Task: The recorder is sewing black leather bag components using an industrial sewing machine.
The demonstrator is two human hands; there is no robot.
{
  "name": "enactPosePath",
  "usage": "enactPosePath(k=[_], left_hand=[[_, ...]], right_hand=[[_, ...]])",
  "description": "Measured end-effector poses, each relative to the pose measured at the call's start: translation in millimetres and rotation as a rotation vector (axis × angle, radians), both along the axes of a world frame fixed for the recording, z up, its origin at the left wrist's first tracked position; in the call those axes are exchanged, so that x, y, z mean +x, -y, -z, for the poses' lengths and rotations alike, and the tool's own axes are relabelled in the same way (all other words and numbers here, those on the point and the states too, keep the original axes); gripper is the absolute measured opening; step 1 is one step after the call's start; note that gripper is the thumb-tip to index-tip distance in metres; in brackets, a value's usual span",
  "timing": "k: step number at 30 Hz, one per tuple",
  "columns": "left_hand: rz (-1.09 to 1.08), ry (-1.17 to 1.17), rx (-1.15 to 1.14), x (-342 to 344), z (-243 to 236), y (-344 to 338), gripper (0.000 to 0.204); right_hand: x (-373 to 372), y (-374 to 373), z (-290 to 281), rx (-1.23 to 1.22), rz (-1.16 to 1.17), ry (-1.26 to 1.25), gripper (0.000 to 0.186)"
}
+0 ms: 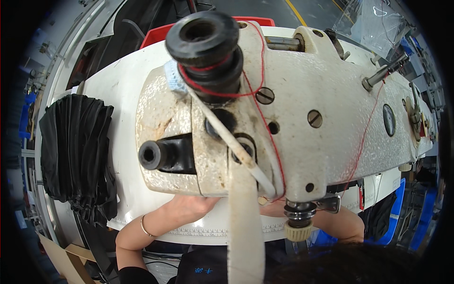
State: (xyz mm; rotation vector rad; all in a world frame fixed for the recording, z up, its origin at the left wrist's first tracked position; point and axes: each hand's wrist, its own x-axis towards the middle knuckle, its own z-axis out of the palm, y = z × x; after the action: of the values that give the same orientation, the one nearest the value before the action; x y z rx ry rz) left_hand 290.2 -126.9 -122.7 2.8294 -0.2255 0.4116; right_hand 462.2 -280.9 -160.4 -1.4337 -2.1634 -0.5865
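Note:
A cream-white sewing machine (293, 118) fills the middle of the head view and covers most of my hands. My left hand (196, 205) reaches in under its left end, with only the back of the hand and the wrist showing. Of my right hand (276, 208), a small part appears below the machine's front edge, beside the tension knob (299, 222). The fingers of both hands are hidden, as is anything in them. Red thread (270, 128) loops around a black knob (202, 40) on top and runs down toward the tension knob.
Black gathered fabric (78, 146) hangs over the left end of the white table (125, 102). A measuring scale (203, 233) runs along the near edge. Behind the machine shows a red tray (156, 35). A blue bin (397, 208) stands at the right, a cardboard box (64, 258) at lower left.

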Motion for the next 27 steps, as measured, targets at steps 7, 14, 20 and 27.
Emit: enactPosePath(k=[7,14,20,27], left_hand=[[-0.038,-0.139,-0.132,-3,-12,8,0.038],[-0.016,-0.01,-0.085,2,-7,8,0.036],[-0.016,0.129,0.076,2,1,6,0.038],[-0.007,0.097,0.061,5,-4,7,0.037]], right_hand=[[-11,-10,30,0.124,0.014,-0.04,0.017],[1,7,-10,-0.085,-0.018,-0.097,0.011],[1,13,-16,-0.148,0.016,-0.13,0.017],[3,17,-29,-0.225,0.08,-0.161,0.031]])
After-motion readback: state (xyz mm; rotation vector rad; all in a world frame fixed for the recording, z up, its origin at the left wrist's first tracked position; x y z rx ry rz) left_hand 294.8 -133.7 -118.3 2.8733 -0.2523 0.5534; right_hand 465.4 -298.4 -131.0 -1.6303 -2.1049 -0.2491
